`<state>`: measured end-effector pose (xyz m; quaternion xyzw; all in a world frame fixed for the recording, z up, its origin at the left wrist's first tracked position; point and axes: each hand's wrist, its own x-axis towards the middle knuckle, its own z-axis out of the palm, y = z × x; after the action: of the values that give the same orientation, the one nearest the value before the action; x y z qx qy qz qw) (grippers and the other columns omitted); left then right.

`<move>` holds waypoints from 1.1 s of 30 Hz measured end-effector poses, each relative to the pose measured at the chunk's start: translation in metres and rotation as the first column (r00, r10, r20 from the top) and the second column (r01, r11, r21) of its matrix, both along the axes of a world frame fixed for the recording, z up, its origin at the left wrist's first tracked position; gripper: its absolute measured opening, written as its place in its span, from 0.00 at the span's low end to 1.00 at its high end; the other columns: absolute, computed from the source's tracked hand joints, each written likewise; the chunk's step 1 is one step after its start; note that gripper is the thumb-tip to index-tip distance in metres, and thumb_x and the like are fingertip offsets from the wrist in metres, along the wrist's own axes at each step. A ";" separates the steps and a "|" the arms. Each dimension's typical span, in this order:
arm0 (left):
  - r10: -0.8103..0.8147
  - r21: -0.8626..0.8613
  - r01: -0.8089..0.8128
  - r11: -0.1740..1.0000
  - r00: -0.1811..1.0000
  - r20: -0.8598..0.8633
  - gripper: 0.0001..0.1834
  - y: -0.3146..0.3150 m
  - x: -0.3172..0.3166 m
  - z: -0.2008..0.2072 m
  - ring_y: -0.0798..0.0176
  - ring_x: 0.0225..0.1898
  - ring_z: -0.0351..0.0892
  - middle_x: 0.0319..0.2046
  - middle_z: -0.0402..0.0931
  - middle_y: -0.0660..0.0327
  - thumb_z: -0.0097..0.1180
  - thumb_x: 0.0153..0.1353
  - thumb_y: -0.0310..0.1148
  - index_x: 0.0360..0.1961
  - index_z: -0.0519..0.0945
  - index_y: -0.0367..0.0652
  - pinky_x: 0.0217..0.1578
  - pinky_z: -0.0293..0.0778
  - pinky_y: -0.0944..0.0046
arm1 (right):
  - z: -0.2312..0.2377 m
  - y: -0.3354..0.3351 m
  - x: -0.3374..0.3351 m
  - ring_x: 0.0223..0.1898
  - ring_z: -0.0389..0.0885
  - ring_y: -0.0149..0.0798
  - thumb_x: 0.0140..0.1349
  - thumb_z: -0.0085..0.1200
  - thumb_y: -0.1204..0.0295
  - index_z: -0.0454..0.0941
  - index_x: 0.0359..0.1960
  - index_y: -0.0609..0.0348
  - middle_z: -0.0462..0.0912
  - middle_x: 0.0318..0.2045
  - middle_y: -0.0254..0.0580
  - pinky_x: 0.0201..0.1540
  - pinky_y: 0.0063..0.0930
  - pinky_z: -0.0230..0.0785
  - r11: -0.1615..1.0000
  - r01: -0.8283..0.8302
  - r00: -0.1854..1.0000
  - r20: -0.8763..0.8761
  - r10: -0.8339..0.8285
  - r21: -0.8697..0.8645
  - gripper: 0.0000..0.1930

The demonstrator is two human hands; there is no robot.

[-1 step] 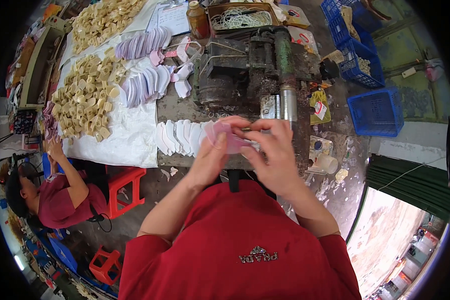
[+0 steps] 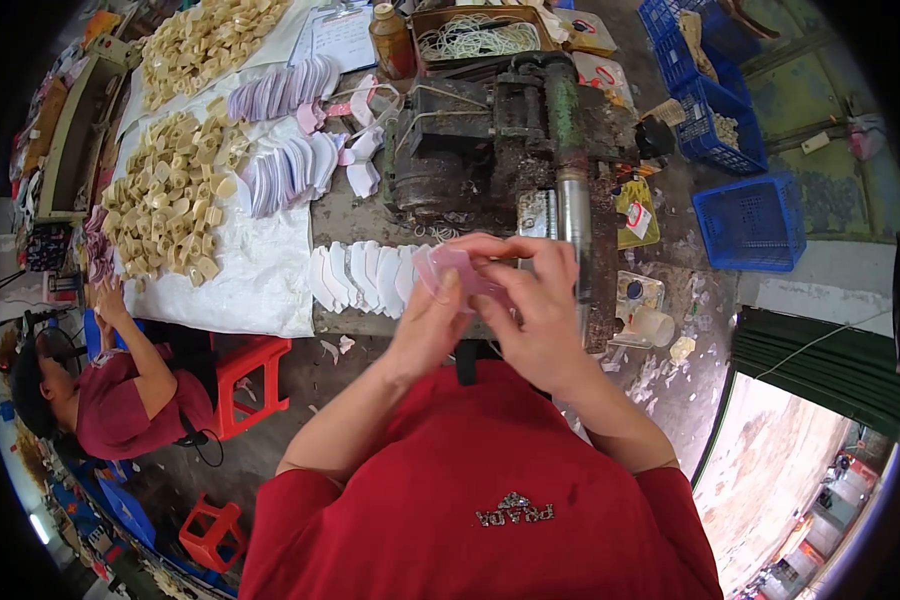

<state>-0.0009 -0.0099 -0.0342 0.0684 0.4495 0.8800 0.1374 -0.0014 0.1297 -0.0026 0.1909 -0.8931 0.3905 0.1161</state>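
In front of my chest, over the bench edge, a few thin pink curved pieces (image 2: 456, 266), like cut leather or sheet, are held between both hands. My left hand (image 2: 425, 325) grips them from the left, its thumb lying across their face. My right hand (image 2: 538, 325) pinches their right edge with thumb and fingertips. How many pieces overlap there I cannot make out. Just left of my left hand, a row of white curved pieces (image 2: 360, 276) leans along the bench. Directly beyond my hands stands a dark, greasy machine (image 2: 450, 160) with a shiny metal roller (image 2: 574, 215).
Stacks of lilac pieces (image 2: 292, 172) and heaps of beige blocks (image 2: 165, 200) lie on a white sheet (image 2: 260, 295). A co-worker (image 2: 130, 390) sits at the left by a red stool (image 2: 253, 385). Blue crates (image 2: 750, 222) stand on the floor at the right.
My right hand has shifted slightly left, and its thumb has come in closer to the pink pieces. My left hand has hardly moved.
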 end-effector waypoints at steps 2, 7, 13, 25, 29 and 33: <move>0.013 0.077 -0.012 0.997 1.000 -0.017 0.26 0.017 0.006 0.005 0.69 0.51 0.66 0.48 0.65 0.61 0.36 0.70 0.48 0.57 0.64 0.37 0.52 0.63 0.66 | -0.007 -0.007 0.002 0.46 0.67 0.49 0.49 0.60 0.77 0.76 0.39 0.56 0.72 0.45 0.44 0.49 0.40 0.59 0.999 0.052 0.996 -0.075 -0.052 0.001 0.13; 0.069 0.100 -0.066 0.993 0.997 -0.028 0.27 0.036 0.004 0.009 0.68 0.52 0.65 0.50 0.64 0.60 0.35 0.71 0.48 0.60 0.57 0.38 0.53 0.62 0.65 | -0.015 -0.002 -0.002 0.43 0.67 0.44 0.46 0.59 0.75 0.77 0.33 0.55 0.74 0.40 0.36 0.47 0.39 0.54 0.987 0.138 0.957 -0.246 -0.154 -0.080 0.10; 0.208 -0.201 -0.222 0.954 0.974 -0.090 0.18 0.041 0.000 0.000 0.72 0.40 0.65 0.38 0.67 0.63 0.35 0.72 0.43 0.48 0.67 0.38 0.43 0.64 0.70 | -0.015 0.014 -0.006 0.39 0.70 0.43 0.51 0.56 0.75 0.71 0.31 0.55 0.74 0.35 0.38 0.46 0.39 0.55 0.989 0.018 0.988 -0.148 -0.040 -0.147 0.07; -0.250 -0.780 -0.150 0.607 0.896 -0.367 0.20 0.028 -0.002 -0.018 0.48 0.43 0.70 0.51 0.65 0.50 0.53 0.52 0.18 0.48 0.72 0.41 0.44 0.70 0.57 | 0.000 0.128 -0.024 0.35 0.73 0.43 0.58 0.50 0.76 0.72 0.29 0.57 0.76 0.27 0.39 0.44 0.39 0.59 0.954 0.068 0.761 0.603 -0.239 0.291 0.00; -0.326 -0.877 -0.058 0.477 0.915 -0.238 0.22 0.035 -0.004 -0.009 0.47 0.48 0.71 0.52 0.64 0.51 0.53 0.51 0.16 0.50 0.71 0.38 0.48 0.69 0.55 | -0.017 0.112 -0.022 0.36 0.74 0.41 0.56 0.53 0.74 0.74 0.29 0.57 0.75 0.28 0.37 0.47 0.35 0.56 0.939 0.132 0.972 0.145 -0.186 0.318 0.02; -0.184 -0.751 -0.081 0.655 0.947 -0.263 0.19 0.007 -0.008 -0.023 0.52 0.50 0.70 0.49 0.66 0.53 0.49 0.53 0.14 0.47 0.74 0.39 0.51 0.67 0.60 | -0.022 0.118 -0.025 0.32 0.75 0.39 0.55 0.57 0.73 0.75 0.32 0.61 0.76 0.27 0.39 0.42 0.33 0.63 0.958 0.247 0.936 0.221 -0.275 0.146 0.06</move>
<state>-0.0091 -0.0027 -0.0568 0.1583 0.7872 0.5868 0.1047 -0.0268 0.2480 -0.0246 0.0285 -0.9391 0.3391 0.0471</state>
